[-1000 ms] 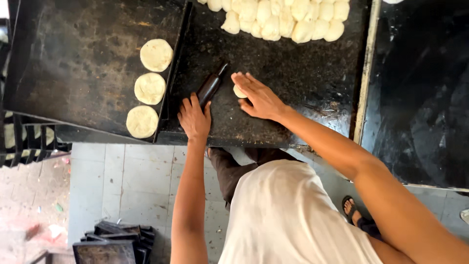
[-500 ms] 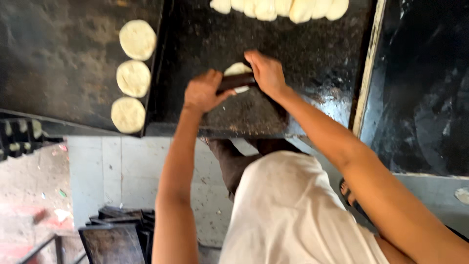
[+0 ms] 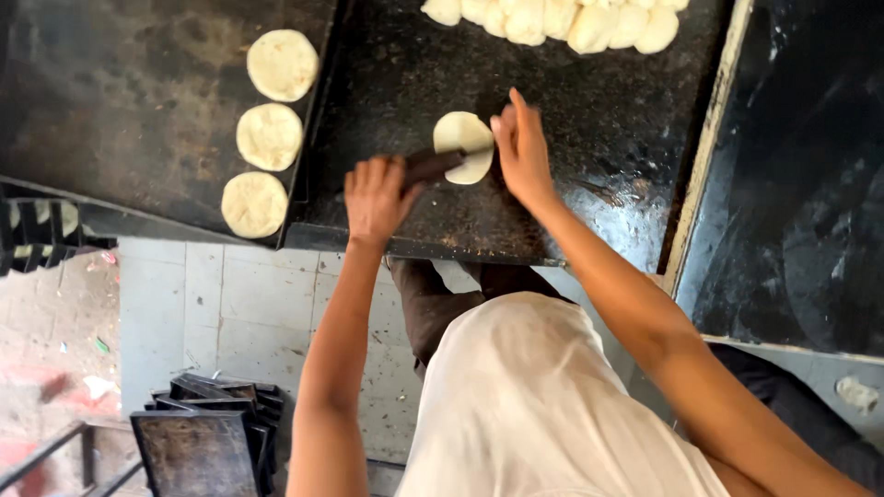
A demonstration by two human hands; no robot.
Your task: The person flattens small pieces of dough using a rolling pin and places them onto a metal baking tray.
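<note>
- The left hand [image 3: 376, 195] is gripping one end of a dark wooden rolling pin [image 3: 433, 166], fingers wrapped tightly.
- The right hand [image 3: 520, 152] is pressing flat on the pin's other end, over a pale round dough disc [image 3: 463, 138].
- The disc is lying mid-way on the dark greasy worktop [image 3: 599, 129].
- Three flattened rounds [image 3: 269, 136] are sitting at nine o'clock; dough balls [image 3: 552, 18] at twelve.

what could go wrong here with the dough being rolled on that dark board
The left hand and right hand press a dark rolling pin over a dough disc; uneven pressure could leave it lopsided or stuck to the board. The rolling happens close to the board's near edge, so the disc might slide off. The three flattened discs on the neighbouring tray sit close together and could stick.
</note>
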